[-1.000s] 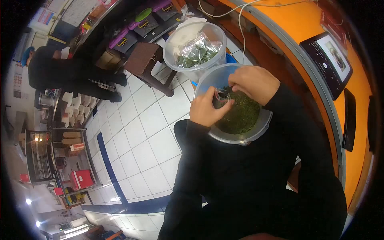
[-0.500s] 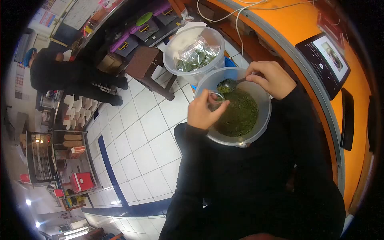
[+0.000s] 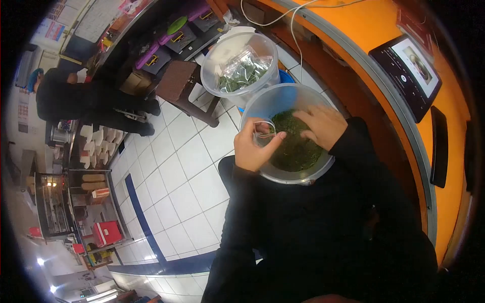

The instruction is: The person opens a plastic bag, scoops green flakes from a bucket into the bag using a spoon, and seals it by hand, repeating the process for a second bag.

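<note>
Between my left thumb and fingers, my left hand [image 3: 254, 147] holds a small clear plastic cup [image 3: 264, 134], its round rim showing. It is over the left side of a translucent plastic bucket [image 3: 283, 178] in my lap. Chopped green herbs [image 3: 294, 154] cover the bucket's bottom. My right hand [image 3: 323, 125] reaches inside from the right, fingers spread over the herbs and slightly blurred. No spoon is visible in or near it; part of the herbs is hidden under the hand.
Another clear bucket [image 3: 212, 83], holding plastic bags of green leaves [image 3: 245, 70], stands just beyond. Farther left are a brown stool [image 3: 177, 83] and a person in dark clothes [image 3: 70, 96]. A tablet [image 3: 406, 76] rests on the orange counter [image 3: 353, 28] at right.
My right hand held a spoon of herbs beside the cup; now it is lower inside the bucket with fingers spread, and the spoon is out of sight. My left hand stays nearly in place.
</note>
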A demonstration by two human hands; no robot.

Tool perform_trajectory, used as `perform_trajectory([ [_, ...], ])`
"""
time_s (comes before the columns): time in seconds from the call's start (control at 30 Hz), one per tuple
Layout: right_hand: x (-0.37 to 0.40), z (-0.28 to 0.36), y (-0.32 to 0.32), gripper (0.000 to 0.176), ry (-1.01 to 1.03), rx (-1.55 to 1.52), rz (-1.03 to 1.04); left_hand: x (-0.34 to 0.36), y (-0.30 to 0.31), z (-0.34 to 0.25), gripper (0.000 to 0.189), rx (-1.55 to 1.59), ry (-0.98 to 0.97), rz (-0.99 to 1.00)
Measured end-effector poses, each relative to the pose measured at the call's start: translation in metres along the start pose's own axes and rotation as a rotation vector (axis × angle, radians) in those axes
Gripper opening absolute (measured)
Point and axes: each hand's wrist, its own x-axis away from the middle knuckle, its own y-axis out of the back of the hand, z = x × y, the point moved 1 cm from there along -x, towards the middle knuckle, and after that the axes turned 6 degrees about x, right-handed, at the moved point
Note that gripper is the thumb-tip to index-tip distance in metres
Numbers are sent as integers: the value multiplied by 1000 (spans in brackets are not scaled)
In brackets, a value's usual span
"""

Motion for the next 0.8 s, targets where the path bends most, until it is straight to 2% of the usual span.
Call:
perform_trajectory([
  [0.03, 1, 3, 3, 25, 57, -24, -242, 0, -3, 2, 46, -42, -11, -1],
  [0.07, -1, 4, 7, 25, 58, -24, -239, 1, -4, 4, 47, -83, -20, -2],
  [0.13, -6, 13, 28, 29, 77, -514, -261, 2, -4, 2, 47, -132, -14, 3],
  [0.23, -7, 27, 32, 25, 176, -553, -146, 1, -4, 8, 48, -174, -37, 3],
  [0.4, -18, 31, 7, 19, 237, -537, -96, 2, -2, 10, 50, -190, -14, 54],
  [0.47, -19, 30, 10, 18, 135, -564, -89, 1, -1, 4, 47, -86, -73, 54],
  [0.6, -18, 20, 18, 14, 167, -513, -87, 1, 3, 17, 39, 120, -111, 45],
  [0.67, -18, 17, 18, 12, 219, -462, -186, 3, 3, 20, 31, 181, -5, 62],
  [0.7, -17, 16, 19, 12, 220, -462, -186, 3, 4, 23, 31, 181, -5, 61],
  [0.77, -13, 15, 20, 10, 258, -207, -109, 4, 4, 27, 25, 109, 19, 89],
  [0.8, -13, 14, 18, 9, 278, -219, -151, 3, 3, 29, 26, 120, 46, 103],
])
